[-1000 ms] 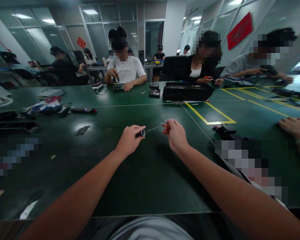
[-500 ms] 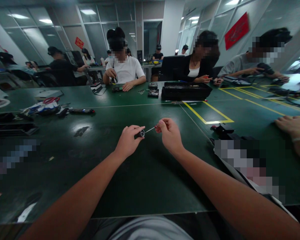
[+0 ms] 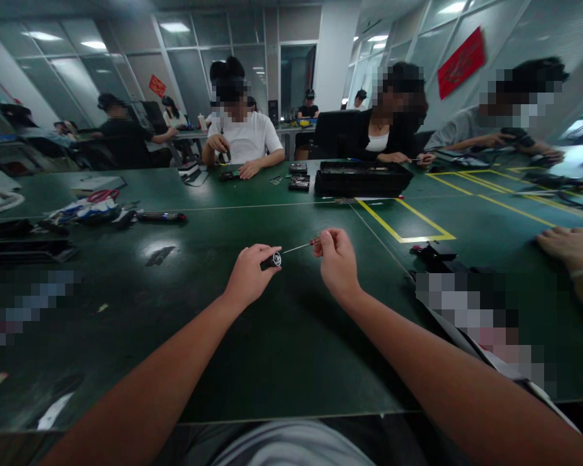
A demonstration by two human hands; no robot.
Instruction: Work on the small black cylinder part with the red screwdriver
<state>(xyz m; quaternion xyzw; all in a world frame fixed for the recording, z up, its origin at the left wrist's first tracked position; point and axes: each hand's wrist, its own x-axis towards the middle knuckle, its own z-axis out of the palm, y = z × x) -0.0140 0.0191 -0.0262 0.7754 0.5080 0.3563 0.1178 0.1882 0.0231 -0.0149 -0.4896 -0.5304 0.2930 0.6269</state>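
Observation:
Over the middle of the green table (image 3: 291,349), my left hand (image 3: 247,275) is closed round a small black cylindrical part (image 3: 274,259). Its round end, with a pale ring, faces right. My right hand (image 3: 337,259) grips the reddish handle of a thin screwdriver (image 3: 298,248). The metal shaft points left toward the cylinder, its tip close to the ringed end; whether they touch I cannot tell. My right fingers cover most of the handle.
A long black tray (image 3: 364,180) stands across the table near a yellow tape outline (image 3: 425,239). On the left lie a cluttered pile of cables (image 3: 90,210) and a dark pen-like tool (image 3: 161,217). Another person's hand (image 3: 571,249) rests at the right. Several people sit around.
My right hand has shifted slightly right with the screwdriver, drawing its tip a little back from the cylinder. My left hand holds the cylinder in nearly the same place, its ringed end turned slightly.

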